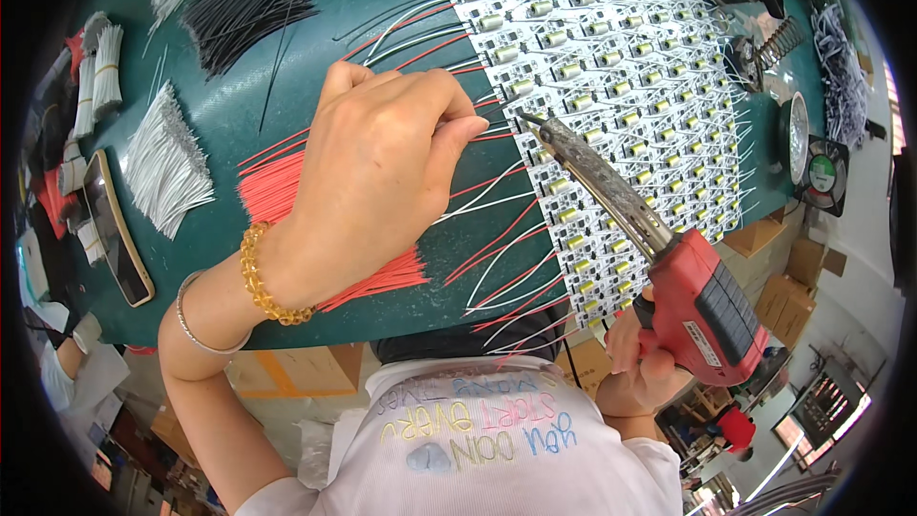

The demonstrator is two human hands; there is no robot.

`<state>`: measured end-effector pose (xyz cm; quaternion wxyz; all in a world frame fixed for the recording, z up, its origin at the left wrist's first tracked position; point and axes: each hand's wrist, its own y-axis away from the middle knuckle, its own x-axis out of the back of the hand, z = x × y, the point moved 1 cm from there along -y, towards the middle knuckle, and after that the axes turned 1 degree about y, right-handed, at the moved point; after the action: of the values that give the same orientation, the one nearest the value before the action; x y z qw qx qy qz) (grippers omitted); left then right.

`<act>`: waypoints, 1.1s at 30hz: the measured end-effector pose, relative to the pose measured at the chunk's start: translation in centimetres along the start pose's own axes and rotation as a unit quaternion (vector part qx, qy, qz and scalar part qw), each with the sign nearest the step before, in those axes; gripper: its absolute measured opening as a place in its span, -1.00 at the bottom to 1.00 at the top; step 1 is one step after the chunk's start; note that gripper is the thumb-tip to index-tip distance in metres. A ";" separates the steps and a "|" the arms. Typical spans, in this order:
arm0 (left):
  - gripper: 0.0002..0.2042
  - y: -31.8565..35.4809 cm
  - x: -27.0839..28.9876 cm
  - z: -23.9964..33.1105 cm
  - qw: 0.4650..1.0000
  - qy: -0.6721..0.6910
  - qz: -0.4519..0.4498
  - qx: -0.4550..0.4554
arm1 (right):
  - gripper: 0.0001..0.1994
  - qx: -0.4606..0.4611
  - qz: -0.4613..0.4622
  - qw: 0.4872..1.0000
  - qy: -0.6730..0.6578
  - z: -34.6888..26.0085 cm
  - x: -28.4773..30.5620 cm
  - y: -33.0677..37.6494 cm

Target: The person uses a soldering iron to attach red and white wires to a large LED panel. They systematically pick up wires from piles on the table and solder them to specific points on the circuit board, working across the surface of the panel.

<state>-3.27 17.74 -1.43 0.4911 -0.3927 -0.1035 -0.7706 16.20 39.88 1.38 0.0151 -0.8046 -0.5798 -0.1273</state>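
A large panel of white circuit boards point(530, 119), with rows of small yellowish cylindrical parts, lies on the green table. Red, white and black wires trail from its left edge. My left hand point(382, 158) is beside that edge, thumb and forefinger pinched on what looks like a thin wire whose colour I cannot tell. Under and beside the wrist lies a heap of red wires point(272, 186). My right hand point(642, 363) grips a red soldering gun point(712, 311) at the lower right. Its tip is over the panel's left rows, close to my left fingertips.
Bundles of black wires point(250, 5) and white wires point(167, 167) lie at the left, near a phone point(119, 229). Beyond the panel at right are a coiled spring holder point(778, 46), a round metal dish point(795, 139) and a small fan point(823, 177). Cardboard boxes point(788, 311) stand below.
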 end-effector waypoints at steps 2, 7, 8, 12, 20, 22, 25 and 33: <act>-0.92 0.0 0.0 -0.1 1.000 0.004 -0.006 0.006 | -0.16 0.001 0.003 1.000 0.001 0.1 -0.1 0.0; -0.95 -0.2 0.4 0.4 0.999 -0.031 0.041 -0.016 | -0.16 0.005 -0.003 1.000 0.004 0.2 0.6 0.6; -0.95 -0.3 0.7 0.5 0.995 -0.059 0.067 -0.053 | -0.16 0.009 -0.005 1.000 0.008 0.4 1.0 0.9; -0.93 0.1 2.3 1.7 1.000 -0.006 -0.002 0.000 | -0.14 0.031 -0.024 0.999 0.029 1.3 3.0 2.5; -0.88 1.1 -0.1 1.4 0.998 0.031 -0.032 0.036 | -0.15 0.023 -0.046 0.997 0.055 1.6 3.0 2.9; -0.88 1.1 -0.2 1.5 0.999 0.025 -0.032 0.030 | -0.15 0.015 -0.038 0.998 0.050 1.6 2.7 2.8; -0.87 1.1 -0.8 1.5 1.000 0.004 -0.019 0.005 | -0.15 0.009 -0.033 0.998 0.046 1.4 2.4 2.7; -0.84 1.1 -1.0 1.5 1.000 -0.011 -0.004 -0.015 | -0.16 0.005 -0.027 0.998 0.049 1.5 2.2 2.6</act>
<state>-1.33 18.70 -1.39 0.4809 -0.4081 -0.0988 -0.7697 19.54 41.37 0.73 0.0437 -0.7815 -0.6005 -0.1637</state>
